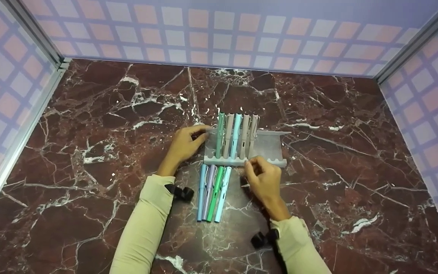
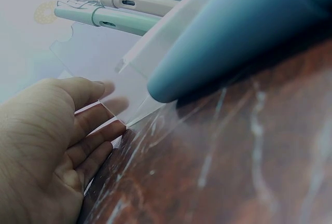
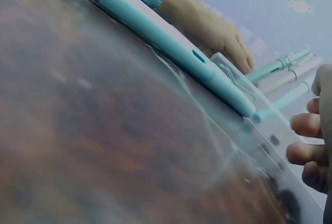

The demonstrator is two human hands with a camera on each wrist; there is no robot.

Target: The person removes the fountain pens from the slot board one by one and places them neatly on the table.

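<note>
A clear plastic pen stand [image 1: 270, 146] with a notched front rail holds several upright pens: a dark green pen [image 1: 220, 135], a light blue pen [image 1: 236, 135] and beige pens [image 1: 245, 135]. My left hand [image 1: 186, 142] pinches the stand's left side panel; in the left wrist view the fingertips [image 2: 118, 103] show through the plastic. The right hand [image 1: 265, 179] has bent fingers at the front rail, below the rightmost beige pen. Its fingertips [image 3: 303, 125] overlap the stand in the right wrist view; I cannot tell whether they grip anything.
In front of the stand, a row of pens lies on the dark red marble-patterned table [image 1: 337, 228]: blue [image 1: 202, 194], purple [image 1: 208, 194], green [image 1: 215, 194] and pale blue [image 1: 223, 194]. Checked panels [image 1: 226, 38] border the table at the back and sides.
</note>
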